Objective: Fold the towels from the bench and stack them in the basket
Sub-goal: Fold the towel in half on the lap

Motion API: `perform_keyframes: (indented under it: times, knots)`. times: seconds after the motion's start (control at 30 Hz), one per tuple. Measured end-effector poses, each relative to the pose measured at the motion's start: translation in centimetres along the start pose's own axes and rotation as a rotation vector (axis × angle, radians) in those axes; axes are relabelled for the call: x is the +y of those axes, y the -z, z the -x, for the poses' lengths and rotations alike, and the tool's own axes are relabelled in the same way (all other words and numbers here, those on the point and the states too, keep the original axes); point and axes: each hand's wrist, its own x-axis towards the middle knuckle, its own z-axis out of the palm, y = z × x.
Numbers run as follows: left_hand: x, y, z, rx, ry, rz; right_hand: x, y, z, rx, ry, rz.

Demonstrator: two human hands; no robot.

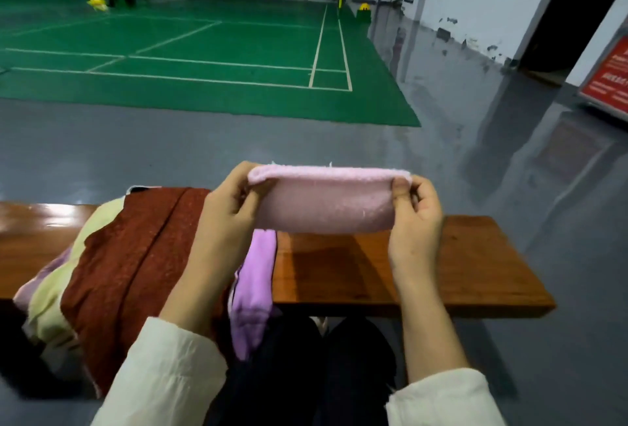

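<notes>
A pale pink towel (326, 199), folded into a short wide band, hangs in the air above the wooden bench (475, 266). My left hand (227, 218) pinches its left end and my right hand (416, 218) pinches its right end. On the bench's left part lies a heap of towels: a dark red one (129, 262) on top, a pale yellow one (51, 296) under it, and a lilac one (253, 289) hanging over the front edge. No basket is in view.
The bench's right half shows bare wood. Behind the bench is grey floor, then a green badminton court (204, 51) with yellow net posts. A red sign board (608, 78) stands at the far right. Dark trouser legs (306, 374) show below the bench's front edge.
</notes>
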Motion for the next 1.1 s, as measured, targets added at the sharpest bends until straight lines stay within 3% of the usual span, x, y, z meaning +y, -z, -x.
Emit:
perform_keyframes:
  times: [0.13, 0.3, 0.67, 0.87, 0.97, 1.1]
  knots:
    - [-6.7, -1.0, 7.0, -0.125, 0.208, -0.107, 7.6, 1.7, 5.4, -0.048, -0.17, 0.064]
    - [-9.6, -2.0, 10.6, -0.164, 0.353, -0.089, 12.3, 2.2, 8.5, -0.058, -0.318, 0.097]
    - [-13.5, -7.6, 2.8, -0.094, 0.467, -0.235, 16.2, -1.4, 2.5, 0.006, -0.315, 0.25]
    - [-17.2, -9.1, 1.8, -0.31, 0.671, -0.398, 20.1, -2.0, 1.5, -0.206, -0.572, 0.338]
    - [-18.0, -8.2, 2.5, -0.356, 0.644, -0.462, 20.4, -1.9, 1.2, -0.222, -0.552, 0.42]
    - [-18.1, -7.8, 2.5, -0.247, 0.555, -0.427, 19.6, -2.6, 1.1, -0.198, -0.459, 0.485]
